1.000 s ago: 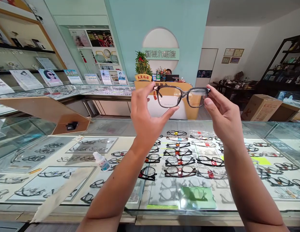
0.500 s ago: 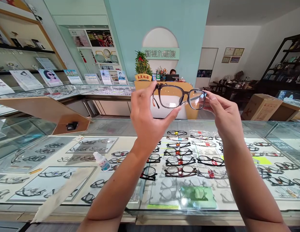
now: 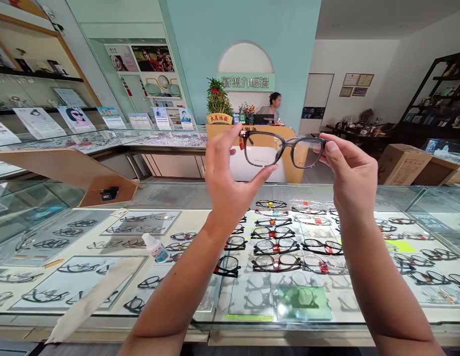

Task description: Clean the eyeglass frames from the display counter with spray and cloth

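A pair of dark-framed eyeglasses point(image 3: 287, 143) is held up in the air above the glass display counter point(image 3: 170, 195). My left hand point(image 3: 228, 173) is closed on the left end of the frame, its index finger at the top corner and the thumb near the lower rim. At the other end, my right hand point(image 3: 352, 170) pinches the right hinge corner between thumb and fingers. Both lenses face me, and a red tag shows near the left hinge. Rows of spectacles point(image 3: 276, 246) lie in the counter beneath my hands.
A white dropper bottle point(image 3: 156, 248) and a pale crumpled strip point(image 3: 91, 299) rest on the glass, left of my forearm. A tilted wooden board point(image 3: 70, 165) stands farther left. Across the room a person point(image 3: 271, 106) is behind a desk; a cardboard box point(image 3: 400, 165) sits at right.
The eyeglasses have turned to face me more squarely, and my right hand has shifted slightly right with their right end. The person behind the desk has risen higher into view.
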The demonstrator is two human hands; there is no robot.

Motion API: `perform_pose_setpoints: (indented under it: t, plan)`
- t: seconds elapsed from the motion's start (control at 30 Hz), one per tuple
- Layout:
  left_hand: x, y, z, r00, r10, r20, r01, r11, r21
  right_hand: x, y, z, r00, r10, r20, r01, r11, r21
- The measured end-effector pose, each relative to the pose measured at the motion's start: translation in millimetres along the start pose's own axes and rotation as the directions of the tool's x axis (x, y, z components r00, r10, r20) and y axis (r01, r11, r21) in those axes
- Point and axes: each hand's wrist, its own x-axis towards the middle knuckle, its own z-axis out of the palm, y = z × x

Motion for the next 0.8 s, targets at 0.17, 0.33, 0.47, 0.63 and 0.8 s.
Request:
perform_pose_setpoints:
  t: [0.17,0.33,0.47,0.63,0.8]
  plan:
    - [-2,-18,11.4,0.992,-0.117,0.052,0.124,0.977,-0.175,-7,-11,5,0.995,-0.09,-0.029,0.089,0.995,-0.047]
    - [-4,-21,15.3,0.991,-0.123,0.057,0.131,0.972,-0.196,-10,-22,7,0.996,-0.083,-0.042,0.08,0.994,-0.079]
    - [-5,-15,13.9,0.99,-0.135,0.043,0.14,0.974,-0.176,-9,-22,6,0.999,-0.023,-0.027,0.021,0.998,-0.061]
    - [-5,-8,11.2,0.992,-0.128,0.002,0.128,0.987,-0.093,-3,-13,2,0.996,0.074,0.053,-0.075,0.997,0.031]
    - [-4,-1,9.1,0.993,-0.121,0.003,0.12,0.989,-0.087,0,-12,1,0.977,0.155,0.144,-0.172,0.978,0.114]
